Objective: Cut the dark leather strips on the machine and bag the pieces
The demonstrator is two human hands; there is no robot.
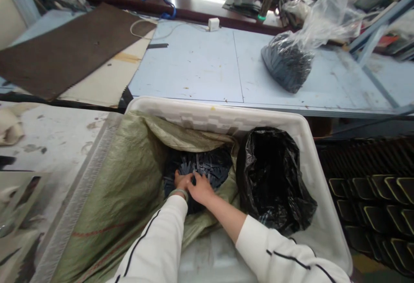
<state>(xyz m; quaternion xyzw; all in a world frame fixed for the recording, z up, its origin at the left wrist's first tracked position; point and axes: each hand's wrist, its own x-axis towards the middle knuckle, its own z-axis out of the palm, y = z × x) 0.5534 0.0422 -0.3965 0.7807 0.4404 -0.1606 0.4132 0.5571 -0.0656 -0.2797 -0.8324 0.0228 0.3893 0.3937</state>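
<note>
A white plastic bin (213, 119) stands in front of me, lined with a green woven sack (119, 183). Inside the sack lies a heap of dark blue-grey plastic strips (207, 164). My left hand (183, 181), with a thin band at its wrist, reaches into the heap, and its fingers are hidden among the strips. My right hand (200, 188) crosses just over it, with its fingertips on the strips near a dark piece. I cannot tell whether either hand grips anything. A black plastic bag (273, 179) stands open in the bin to the right of both hands.
Beyond the bin stands a pale blue table (190, 67) with a clear bag of dark pieces (286, 61) and a white plug (213, 24) on it. A brown mat (67, 48) lies to the left. Stacked dark trays (371, 205) sit low on the right.
</note>
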